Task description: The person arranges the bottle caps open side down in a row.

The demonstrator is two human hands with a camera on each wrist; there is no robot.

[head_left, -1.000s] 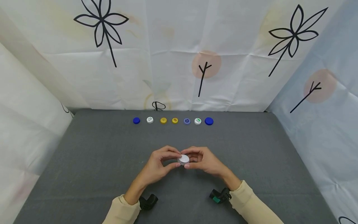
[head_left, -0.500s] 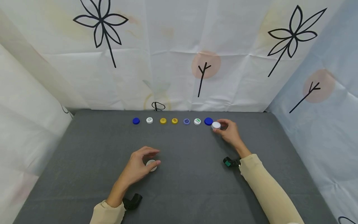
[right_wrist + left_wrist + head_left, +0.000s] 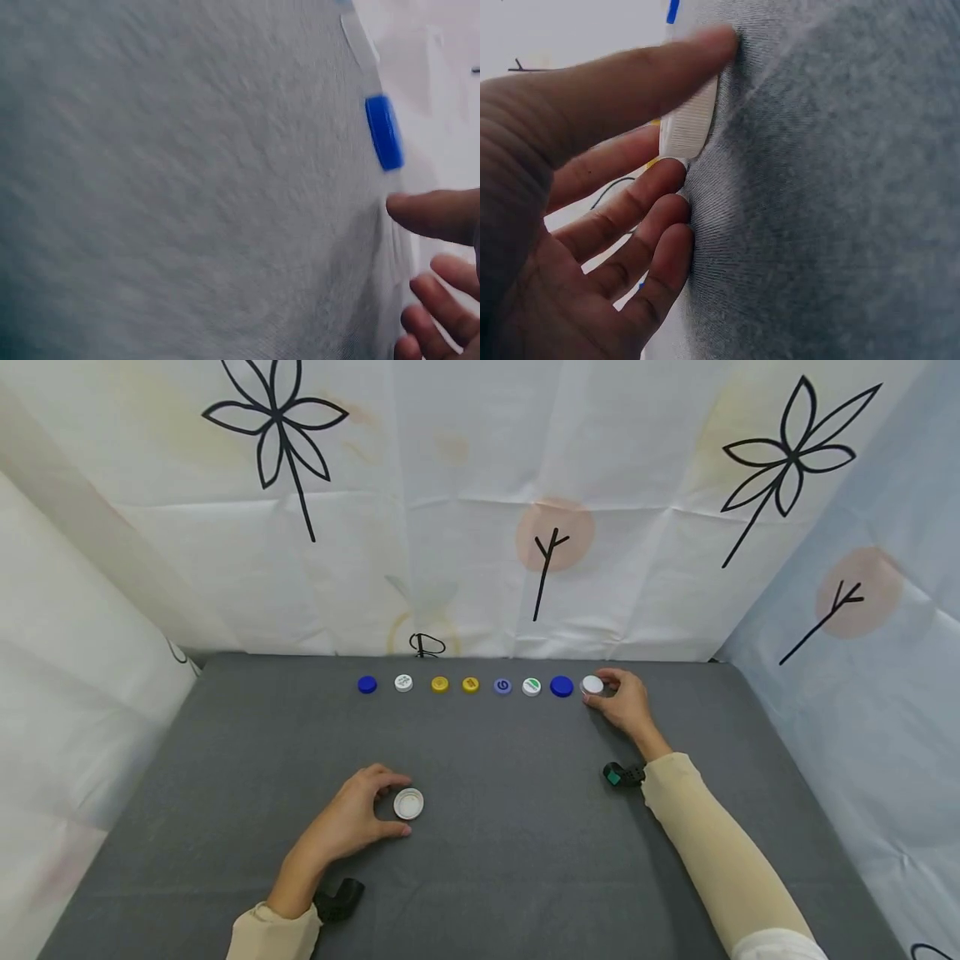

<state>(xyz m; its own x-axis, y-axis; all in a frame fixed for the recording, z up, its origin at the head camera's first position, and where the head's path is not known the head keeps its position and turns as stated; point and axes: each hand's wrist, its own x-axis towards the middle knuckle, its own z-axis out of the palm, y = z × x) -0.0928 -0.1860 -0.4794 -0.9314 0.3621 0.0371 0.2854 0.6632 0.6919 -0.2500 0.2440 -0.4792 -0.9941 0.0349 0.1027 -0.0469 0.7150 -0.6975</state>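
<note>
In the head view, a white bottle cap (image 3: 408, 804) lies hollow side up on the grey table. My left hand (image 3: 352, 818) rests around it, thumb and forefinger spread to either side and apart from it. Its ridged side (image 3: 686, 131) shows behind the thumb in the left wrist view. At the right end of a row of caps, my right hand (image 3: 628, 706) pinches another white cap (image 3: 592, 685) between thumb and fingers, top up. The right wrist view shows that cap (image 3: 397, 247) only partly, behind the thumb. A blue cap (image 3: 561, 686) sits just left of it.
The row continues leftward along the back of the table (image 3: 487, 885): a white-and-green cap (image 3: 531, 687), a light purple cap (image 3: 502, 686), two yellow caps (image 3: 454, 685), a white cap (image 3: 403, 682) and a blue cap (image 3: 367, 684). A patterned cloth (image 3: 450, 543) hangs behind.
Both hands held white caps together at mid-table. The right hand carried one to the row's right end. The left hand moved left, set the other down and spread its fingers.
</note>
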